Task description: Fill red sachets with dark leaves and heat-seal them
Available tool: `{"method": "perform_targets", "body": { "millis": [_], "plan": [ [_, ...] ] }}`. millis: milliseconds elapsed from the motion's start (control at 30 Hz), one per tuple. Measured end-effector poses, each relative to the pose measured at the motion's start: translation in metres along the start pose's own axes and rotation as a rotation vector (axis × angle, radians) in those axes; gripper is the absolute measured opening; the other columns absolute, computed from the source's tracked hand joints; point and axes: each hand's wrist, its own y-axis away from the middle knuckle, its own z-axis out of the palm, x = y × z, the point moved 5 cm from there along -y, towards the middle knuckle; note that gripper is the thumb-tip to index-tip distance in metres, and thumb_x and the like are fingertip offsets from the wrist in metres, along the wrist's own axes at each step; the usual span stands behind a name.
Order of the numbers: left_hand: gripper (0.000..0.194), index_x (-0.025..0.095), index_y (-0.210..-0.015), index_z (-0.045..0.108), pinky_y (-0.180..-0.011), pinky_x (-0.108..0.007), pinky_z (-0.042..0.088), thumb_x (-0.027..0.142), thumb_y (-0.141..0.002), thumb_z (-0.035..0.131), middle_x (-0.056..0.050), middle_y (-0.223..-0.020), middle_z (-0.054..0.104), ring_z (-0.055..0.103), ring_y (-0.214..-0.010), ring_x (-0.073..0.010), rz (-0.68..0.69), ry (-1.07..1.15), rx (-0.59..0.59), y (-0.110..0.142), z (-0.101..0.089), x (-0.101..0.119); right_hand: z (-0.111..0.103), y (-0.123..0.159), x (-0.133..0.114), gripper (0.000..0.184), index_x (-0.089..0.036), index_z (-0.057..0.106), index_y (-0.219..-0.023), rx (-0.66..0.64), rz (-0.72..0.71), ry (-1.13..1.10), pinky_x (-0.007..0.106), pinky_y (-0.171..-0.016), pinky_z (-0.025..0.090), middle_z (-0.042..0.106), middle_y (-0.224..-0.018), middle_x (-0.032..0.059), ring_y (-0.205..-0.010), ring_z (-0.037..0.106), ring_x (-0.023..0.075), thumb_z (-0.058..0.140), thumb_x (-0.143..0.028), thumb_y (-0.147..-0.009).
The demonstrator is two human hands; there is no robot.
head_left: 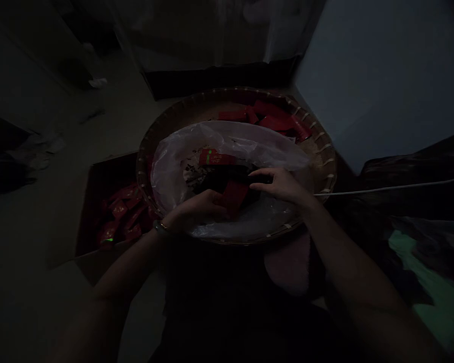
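A wide round woven basket (pixel 330 169) holds a sheet of clear plastic (pixel 166 169) with a dark heap of something I cannot make out on it. My left hand (pixel 204 204) grips a red packet (pixel 236 195) over this heap. Just to its right is my right hand (pixel 278 184), thumb and fingers curled toward each other around something dark by the packet's edge; the dim light hides what it is. Behind both hands lies another red packet (pixel 218 158) with gold and green marks, on top of the heap.
Several red packets (pixel 276 118) lie at the basket's far right side. On the floor at left, a cardboard box (pixel 89 201) holds more red packets (pixel 126 209). A pale cord (pixel 389 189) runs in from the right. Green cloth (pixel 419 267) lies at lower right.
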Motion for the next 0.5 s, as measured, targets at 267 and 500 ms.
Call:
{"method": "perform_targets", "body": {
  "millis": [267, 500],
  "plan": [
    [0.028, 0.012, -0.091, 0.072, -0.058, -0.020, 0.044, 0.023, -0.065, 0.074, -0.004, -0.079, 0.072, 0.061, -0.064, -0.0117, -0.001, 0.045, 0.021, 0.001, -0.001, -0.001, -0.005, -0.004, 0.007, 0.038, -0.021, 0.070, -0.107, 0.046, 0.035, 0.003, 0.039, -0.089, 0.049, 0.070, -0.108, 0.0050, -0.100, 0.063, 0.0251, 0.072, -0.035, -0.071],
    [0.025, 0.010, -0.088, 0.070, -0.063, -0.021, 0.048, 0.022, -0.066, 0.074, -0.005, -0.080, 0.072, 0.064, -0.068, -0.0133, 0.033, 0.098, 0.077, 0.005, -0.011, -0.001, -0.013, -0.005, 0.024, 0.040, -0.020, 0.067, -0.114, 0.033, 0.056, -0.028, 0.040, -0.095, 0.047, 0.067, -0.118, 0.0076, -0.108, 0.061, 0.0257, 0.068, -0.032, -0.077]
  ]
}}
